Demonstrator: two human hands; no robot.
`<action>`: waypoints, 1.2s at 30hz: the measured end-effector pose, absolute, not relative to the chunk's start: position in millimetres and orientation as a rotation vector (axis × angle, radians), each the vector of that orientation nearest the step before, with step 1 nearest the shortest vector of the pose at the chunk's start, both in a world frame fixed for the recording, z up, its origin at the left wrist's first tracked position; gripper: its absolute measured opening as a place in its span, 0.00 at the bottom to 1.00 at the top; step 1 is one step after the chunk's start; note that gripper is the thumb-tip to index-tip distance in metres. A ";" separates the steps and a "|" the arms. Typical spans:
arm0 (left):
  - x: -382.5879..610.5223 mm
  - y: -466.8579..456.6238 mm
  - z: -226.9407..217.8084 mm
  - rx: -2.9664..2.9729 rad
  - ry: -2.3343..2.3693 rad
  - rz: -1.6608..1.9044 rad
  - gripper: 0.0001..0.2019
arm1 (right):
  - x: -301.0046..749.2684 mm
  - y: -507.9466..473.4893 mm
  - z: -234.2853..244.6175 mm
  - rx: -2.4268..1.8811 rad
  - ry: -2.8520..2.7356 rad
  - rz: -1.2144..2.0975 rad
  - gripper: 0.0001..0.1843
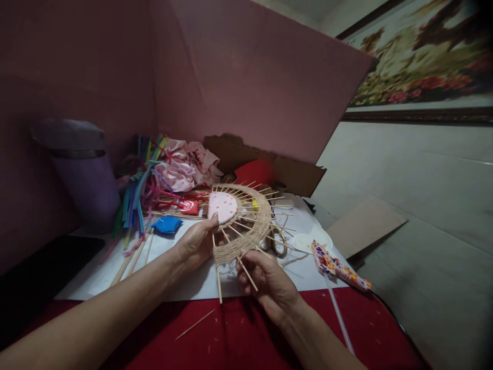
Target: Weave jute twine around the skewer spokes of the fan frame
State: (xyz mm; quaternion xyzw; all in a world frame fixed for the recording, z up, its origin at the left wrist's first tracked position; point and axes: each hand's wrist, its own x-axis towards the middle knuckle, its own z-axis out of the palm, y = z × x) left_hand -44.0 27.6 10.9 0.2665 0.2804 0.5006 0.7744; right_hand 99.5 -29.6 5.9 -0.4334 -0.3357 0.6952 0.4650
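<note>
White paper (190, 289) over red cloth (162, 344) fills the lower frame. At centre, a half-round twine weaving (262, 216) is held up: the left hand (198, 241) pinches its spotted middle (222, 206); the right hand's (265, 282) fingers curl by the lower sticks (248, 276), exact grip unclear. Working the outer edge seems in hand; continuing calls for a steady left hold.

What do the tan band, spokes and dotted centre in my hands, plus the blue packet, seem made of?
Tan band: probably jute twine, matt; coarse strands run side by side.
Spokes: likely bamboo or wood; pale, thin, straight.
Dotted centre: matt, perhaps fabric, given its soft-looking surface; paper possible.
Blue packet: probably plastic film, slightly glossy, creased.
</note>
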 end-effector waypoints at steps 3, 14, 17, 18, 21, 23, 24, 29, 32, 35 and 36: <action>-45.7 27.4 16.0 0.584 0.686 1.069 0.13 | 100.4 -30.8 7.8 -1.043 -0.843 1.719 0.10; -52.5 32.5 21.4 0.529 0.728 1.058 0.11 | 130.1 -42.5 8.3 -1.017 -0.638 1.526 0.10; -53.6 32.9 22.5 0.558 0.726 1.063 0.12 | 141.2 -35.0 14.4 -0.980 -0.665 1.260 0.10; -53.8 32.7 23.0 0.569 0.726 1.068 0.12 | 144.5 -31.2 16.8 -0.971 -0.700 1.142 0.10; -54.4 31.0 24.5 0.571 0.739 1.073 0.12 | 152.7 -17.8 23.4 -1.000 -0.788 0.826 0.17; -54.6 30.3 25.0 0.576 0.746 1.079 0.11 | 156.0 -9.5 27.2 -1.005 -0.824 0.811 0.23; -54.9 30.4 25.0 0.586 0.745 1.079 0.11 | 157.1 -6.0 28.9 -1.003 -0.848 0.832 0.24; -58.2 35.4 24.6 0.679 0.740 1.127 0.11 | 164.6 3.1 33.8 -1.024 -0.983 0.926 0.23; -61.5 38.9 26.8 0.686 0.753 1.118 0.11 | 173.1 4.0 34.4 -1.014 -1.108 0.926 0.14; -63.6 39.0 31.2 0.652 0.742 1.104 0.11 | 179.7 2.9 34.0 -0.975 -1.166 0.989 0.10; -63.8 38.2 32.8 0.655 0.734 1.106 0.11 | 180.6 2.3 34.0 -0.964 -1.153 1.028 0.10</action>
